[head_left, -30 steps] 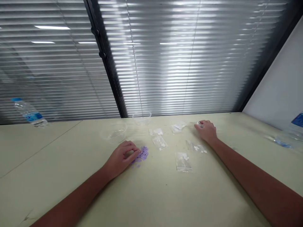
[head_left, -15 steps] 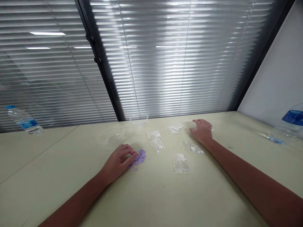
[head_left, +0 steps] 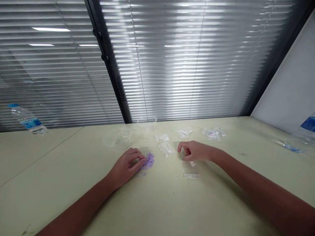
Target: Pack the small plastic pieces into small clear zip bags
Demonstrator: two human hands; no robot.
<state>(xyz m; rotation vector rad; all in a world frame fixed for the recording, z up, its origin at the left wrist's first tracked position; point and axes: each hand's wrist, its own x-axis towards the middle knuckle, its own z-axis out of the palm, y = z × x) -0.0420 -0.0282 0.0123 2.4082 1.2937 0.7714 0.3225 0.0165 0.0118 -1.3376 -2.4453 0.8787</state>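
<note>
My left hand (head_left: 129,164) rests on the table with thumb and index fingertips pinched together at the near edge of a pile of small flat purple pieces (head_left: 149,160). What lies between those fingertips is too small to make out. My right hand (head_left: 195,150) hovers just past a clear zip bag (head_left: 190,172) with white pieces, covering part of it. Its fingers curl downward, a gap shows between index finger and thumb, and nothing is visible in them. Left of it lies another small bag (head_left: 165,149) with white pieces.
Further small bags (head_left: 185,132) lie behind, and a cluster of bags (head_left: 214,133) sits at the back right. Two clear plastic bowls (head_left: 147,123) stand near the window. Water bottles are at the left (head_left: 31,122) and right (head_left: 307,129).
My right hand has left the cluster of bags at the back right and come nearer and leftward, over the bags in front. My left hand stays at the purple pile. The view has shifted slightly.
</note>
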